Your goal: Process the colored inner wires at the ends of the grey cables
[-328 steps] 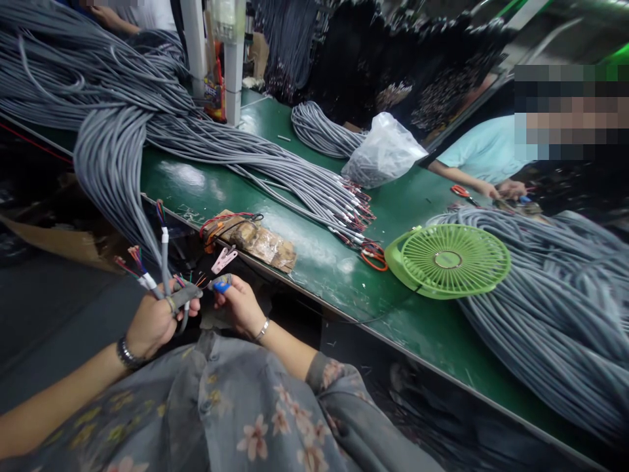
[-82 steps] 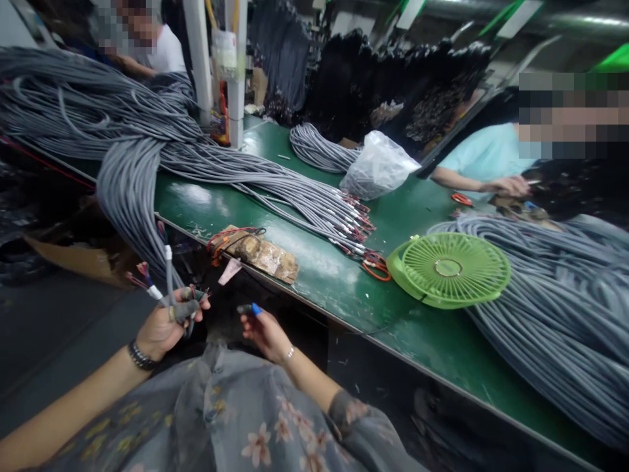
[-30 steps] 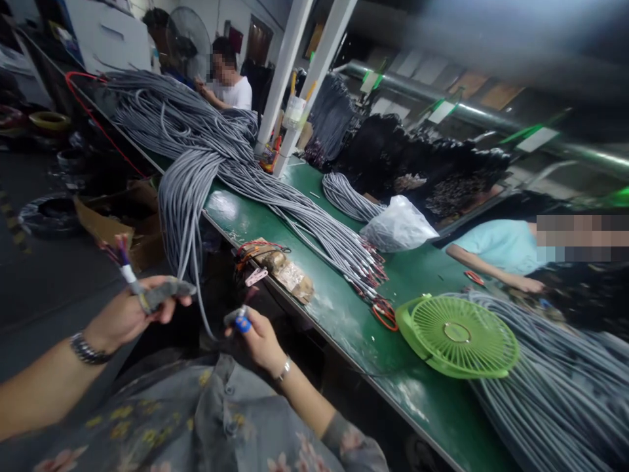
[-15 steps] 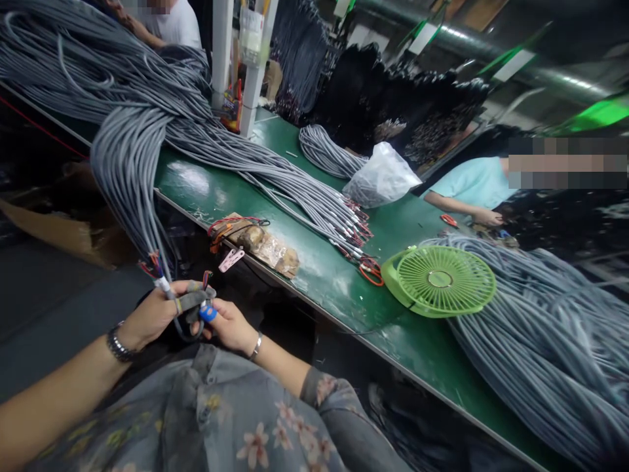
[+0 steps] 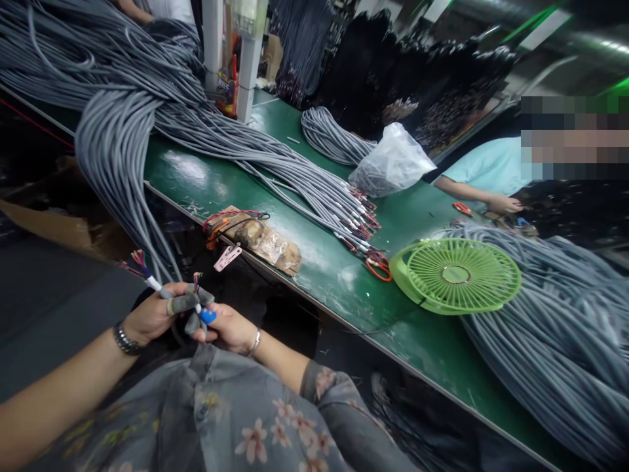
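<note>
My left hand (image 5: 156,314), with grey finger covers, is closed on a grey cable (image 5: 166,294). That cable's white sleeve and fan of coloured wires (image 5: 141,263) stick out above the hand to the left. My right hand (image 5: 232,328) pinches close against the left fingertips, with a blue wrap (image 5: 207,315) on its thumb. Between the fingers of both hands a cable end with a short tuft of coloured wires (image 5: 197,280) points up. The exact grip there is partly hidden by the fingers. Behind the hands, a thick bundle of grey cables (image 5: 115,131) hangs over the table edge.
The green table (image 5: 324,282) carries a taped block (image 5: 268,242) with a pink clip (image 5: 228,257) at its edge. A green fan (image 5: 455,275), a plastic bag (image 5: 393,160) and more grey cables (image 5: 550,341) lie beyond. A co-worker's hand (image 5: 506,203) is across the table.
The wire fan above my left hand has tilted further left, and the cable loop below the hands shows less. Both hands stay together. The view has shifted slightly.
</note>
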`<state>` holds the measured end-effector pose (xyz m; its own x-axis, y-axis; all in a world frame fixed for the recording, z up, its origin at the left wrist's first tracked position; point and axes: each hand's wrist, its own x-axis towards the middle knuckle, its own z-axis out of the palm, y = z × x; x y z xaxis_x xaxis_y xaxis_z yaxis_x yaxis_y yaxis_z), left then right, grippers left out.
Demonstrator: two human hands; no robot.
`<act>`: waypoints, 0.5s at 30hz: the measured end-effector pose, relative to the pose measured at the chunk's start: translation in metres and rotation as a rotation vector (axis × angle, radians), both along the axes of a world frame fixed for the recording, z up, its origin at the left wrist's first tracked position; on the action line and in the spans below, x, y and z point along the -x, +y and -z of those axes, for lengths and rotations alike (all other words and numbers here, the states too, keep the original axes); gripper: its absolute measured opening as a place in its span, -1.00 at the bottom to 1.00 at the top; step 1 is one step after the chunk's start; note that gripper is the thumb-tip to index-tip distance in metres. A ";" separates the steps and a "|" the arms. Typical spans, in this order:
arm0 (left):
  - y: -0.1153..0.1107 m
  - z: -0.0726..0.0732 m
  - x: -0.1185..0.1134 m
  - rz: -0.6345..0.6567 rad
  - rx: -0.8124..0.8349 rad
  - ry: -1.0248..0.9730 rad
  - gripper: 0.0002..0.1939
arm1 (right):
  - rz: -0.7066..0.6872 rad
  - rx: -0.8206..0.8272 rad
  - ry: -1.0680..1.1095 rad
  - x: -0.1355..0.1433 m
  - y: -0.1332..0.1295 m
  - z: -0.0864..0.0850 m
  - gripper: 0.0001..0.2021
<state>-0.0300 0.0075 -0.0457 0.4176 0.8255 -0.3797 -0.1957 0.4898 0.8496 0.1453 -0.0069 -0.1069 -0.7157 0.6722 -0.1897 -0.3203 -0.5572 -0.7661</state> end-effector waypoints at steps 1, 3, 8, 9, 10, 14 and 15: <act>0.000 0.000 -0.001 -0.023 0.000 0.016 -0.35 | 0.017 0.022 -0.016 0.000 0.000 0.000 -0.23; -0.001 -0.002 -0.003 -0.080 -0.048 0.074 -0.41 | 0.054 0.012 -0.106 -0.001 0.002 -0.002 -0.27; -0.005 -0.014 0.003 -0.175 -0.358 0.470 -0.58 | 0.385 -0.077 -0.376 -0.015 0.011 -0.023 -0.43; -0.007 -0.017 0.003 -0.149 -0.395 0.555 -0.59 | 0.424 -0.102 -0.397 -0.017 0.012 -0.028 -0.45; -0.010 -0.018 0.004 -0.121 -0.416 0.616 -0.59 | 0.427 -0.135 -0.418 -0.018 0.013 -0.034 -0.46; -0.018 -0.017 -0.001 -0.075 -0.445 0.701 -0.60 | 0.337 -0.243 -0.530 -0.013 0.014 -0.050 -0.42; -0.019 -0.016 -0.002 -0.073 -0.454 0.720 -0.61 | 0.330 -0.245 -0.543 -0.011 0.015 -0.052 -0.42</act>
<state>-0.0284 -0.0118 -0.0298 0.1413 0.9773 -0.1577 0.4491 0.0787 0.8900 0.1565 0.0080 -0.0550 -0.3119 0.9083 -0.2789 0.0220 -0.2865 -0.9578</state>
